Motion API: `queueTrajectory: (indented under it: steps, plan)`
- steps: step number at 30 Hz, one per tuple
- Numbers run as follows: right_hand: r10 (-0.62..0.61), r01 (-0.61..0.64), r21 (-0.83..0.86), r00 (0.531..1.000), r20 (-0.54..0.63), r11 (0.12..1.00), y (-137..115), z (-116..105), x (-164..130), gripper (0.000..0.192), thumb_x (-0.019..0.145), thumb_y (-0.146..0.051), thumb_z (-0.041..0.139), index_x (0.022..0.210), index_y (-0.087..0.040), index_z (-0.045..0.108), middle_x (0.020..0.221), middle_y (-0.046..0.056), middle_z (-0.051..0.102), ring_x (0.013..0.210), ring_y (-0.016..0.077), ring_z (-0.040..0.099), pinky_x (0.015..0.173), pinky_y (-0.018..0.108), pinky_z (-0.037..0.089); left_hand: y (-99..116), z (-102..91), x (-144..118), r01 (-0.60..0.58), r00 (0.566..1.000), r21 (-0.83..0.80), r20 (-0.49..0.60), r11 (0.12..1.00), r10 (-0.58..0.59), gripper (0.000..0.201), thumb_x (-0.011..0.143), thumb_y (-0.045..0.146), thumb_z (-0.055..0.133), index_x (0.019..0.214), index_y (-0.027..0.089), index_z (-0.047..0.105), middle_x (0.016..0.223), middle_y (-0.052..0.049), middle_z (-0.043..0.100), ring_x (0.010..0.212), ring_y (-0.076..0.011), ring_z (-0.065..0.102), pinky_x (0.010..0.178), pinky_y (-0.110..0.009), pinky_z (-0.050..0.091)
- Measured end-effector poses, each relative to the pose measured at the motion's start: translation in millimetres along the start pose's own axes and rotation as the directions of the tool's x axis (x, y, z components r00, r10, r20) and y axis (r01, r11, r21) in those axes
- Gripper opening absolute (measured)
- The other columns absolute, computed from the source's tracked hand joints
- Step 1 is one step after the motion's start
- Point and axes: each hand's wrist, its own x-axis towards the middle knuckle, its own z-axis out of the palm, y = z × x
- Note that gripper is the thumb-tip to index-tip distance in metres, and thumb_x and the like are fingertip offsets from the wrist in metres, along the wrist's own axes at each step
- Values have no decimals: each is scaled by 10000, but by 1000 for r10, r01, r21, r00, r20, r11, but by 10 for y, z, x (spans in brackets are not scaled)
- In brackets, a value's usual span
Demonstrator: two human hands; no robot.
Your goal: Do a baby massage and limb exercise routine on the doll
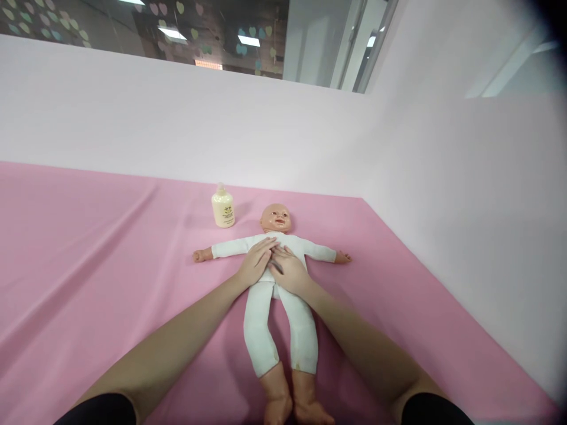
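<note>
Lying flat on its back in the middle of the frame, the doll (277, 277) rests on the pink sheet (88, 265) so both hands can press down on it. The left hand (257, 260) and the right hand (290, 271) lie flat on the doll's tummy, side by side and touching, fingers spread out and not gripping anything. I think the fingertips overlap a little, but it is hard to see. The doll's head points to the top of the frame and its feet to the bottom, with arms out to each side. A cream bottle (223, 206) stands upright just beside the head, upper left of it.
</note>
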Motion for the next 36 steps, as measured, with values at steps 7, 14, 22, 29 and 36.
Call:
queueTrajectory:
  steps: [7, 14, 22, 29, 36]
  plan:
    - [-8, -9, 554, 1000, 28, 832, 124, -9, 6, 380, 895, -276, 441, 560, -190, 598, 603, 0, 656, 680, 146, 644, 833, 319, 497, -73, 15, 25, 95, 992, 117, 72, 989, -103, 471, 972, 377, 266, 1351, 219, 497, 1480, -39, 410, 1421, -199, 278, 1171, -467, 210]
    - [46, -24, 462, 998, -35, 886, 109, -61, 4, 329, 899, -295, 431, 609, -190, 546, 601, -7, 573, 642, 138, 570, 693, 276, 470, -169, 52, 27, 186, 981, 158, 20, 970, -191, 505, 943, 354, 353, 1419, 193, 406, 1519, -75, 336, 1438, -230, 226, 1175, -471, 201]
    - [-64, 67, -53, 996, 68, 996, 96, -105, 80, 536, 921, -372, 441, 1429, -218, 367, 1537, 68, 311, 1432, 260, 228, 1161, 468, 181, -184, 109, 28, 194, 980, 219, 3, 956, -200, 539, 943, 322, 327, 1435, 102, 350, 1514, -155, 321, 1434, -238, 229, 1178, -479, 196]
    - [145, -141, -126, 989, 21, 982, 270, -73, 137, 480, 966, -412, 322, 1425, -287, 386, 1533, 22, 327, 1437, 238, 239, 1157, 477, 196, -206, 101, 34, 210, 977, 226, -1, 951, -215, 551, 923, 333, 360, 1437, 133, 358, 1518, -142, 318, 1427, -250, 249, 1165, -489, 222]
    - [301, -307, -69, 950, -85, 949, 622, -71, 106, 534, 954, -436, 342, 1404, -156, 401, 1435, 121, 456, 1332, 235, 404, 1108, 393, 297, -281, -13, 43, 287, 956, 299, -36, 910, -290, 556, 931, 408, 333, 1401, 124, 416, 1477, -139, 395, 1388, -258, 340, 1154, -457, 257]
